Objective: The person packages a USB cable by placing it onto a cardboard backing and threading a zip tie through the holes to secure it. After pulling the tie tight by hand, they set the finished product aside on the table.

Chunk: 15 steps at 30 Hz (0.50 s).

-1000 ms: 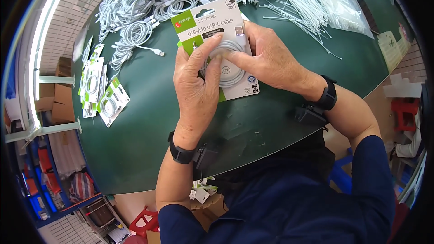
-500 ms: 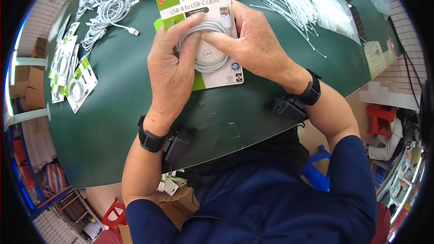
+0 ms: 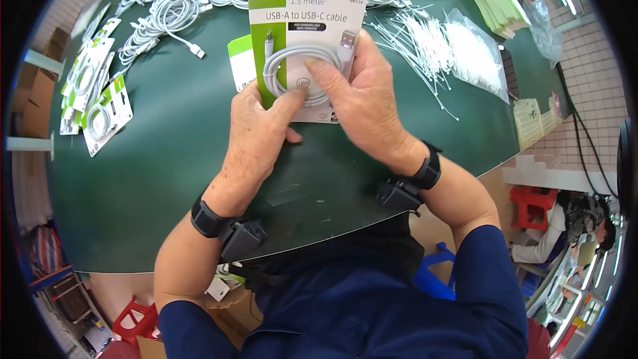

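A white and green cable card [image 3: 312, 33] is held up over the table in both my hands. A coiled white charging cable [image 3: 274, 60] is mounted on its front, both plugs showing near the top of the coil. My left hand [image 3: 256, 126] grips the card's lower left edge, thumb over the bottom of the coil. My right hand [image 3: 364, 96] holds the right edge, its thumb pressing on the upper part of the coil. The fingers behind the card are mostly hidden. Behind its left edge, part of another green and white card [image 3: 240, 60] shows.
Finished-looking cable cards [image 3: 100, 119] lie in a pile at the left of the green table [image 3: 166, 186]. Bundled white cables [image 3: 173, 20] heap along the far side. Loose white cable ties [image 3: 425, 43], a bag of ties [image 3: 475, 53] and green cards [image 3: 498, 3] lie at the far right.
My left hand has moved from the coil's middle down to the card's lower left edge. The plugs now show. My right thumb remains on the coil, and the whole view has shifted slightly.
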Each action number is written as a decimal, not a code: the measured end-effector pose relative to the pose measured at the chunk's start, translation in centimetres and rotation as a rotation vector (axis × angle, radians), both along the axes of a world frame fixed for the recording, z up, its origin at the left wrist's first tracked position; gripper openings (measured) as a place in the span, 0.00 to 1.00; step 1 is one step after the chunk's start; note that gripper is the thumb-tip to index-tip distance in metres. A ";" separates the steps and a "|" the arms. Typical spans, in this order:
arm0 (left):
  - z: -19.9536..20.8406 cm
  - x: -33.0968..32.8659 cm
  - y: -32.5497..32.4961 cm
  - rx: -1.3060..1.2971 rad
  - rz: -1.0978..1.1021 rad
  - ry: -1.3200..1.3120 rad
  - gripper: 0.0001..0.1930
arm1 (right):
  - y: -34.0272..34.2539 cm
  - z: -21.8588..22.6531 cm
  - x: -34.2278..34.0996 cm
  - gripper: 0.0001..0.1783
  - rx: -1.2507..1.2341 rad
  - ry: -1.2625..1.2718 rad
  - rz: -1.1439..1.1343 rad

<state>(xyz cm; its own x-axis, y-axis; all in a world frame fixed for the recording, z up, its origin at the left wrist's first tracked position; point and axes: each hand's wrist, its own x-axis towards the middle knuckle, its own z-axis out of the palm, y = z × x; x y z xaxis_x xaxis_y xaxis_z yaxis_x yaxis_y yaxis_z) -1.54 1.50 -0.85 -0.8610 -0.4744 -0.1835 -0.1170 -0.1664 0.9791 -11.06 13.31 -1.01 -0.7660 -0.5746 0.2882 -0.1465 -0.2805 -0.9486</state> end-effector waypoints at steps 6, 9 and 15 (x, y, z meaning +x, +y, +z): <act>-0.5 -0.1 -1.0 0.120 -0.009 -0.019 0.16 | -0.1 -0.7 0.3 0.21 0.001 0.015 0.017; -1.0 -0.5 -1.2 0.068 0.002 0.015 0.16 | -0.4 -0.6 0.0 0.22 -0.015 0.025 0.028; 0.6 0.0 -3.7 -0.685 0.019 0.106 0.15 | 1.7 2.2 -4.3 0.33 0.141 0.614 -0.342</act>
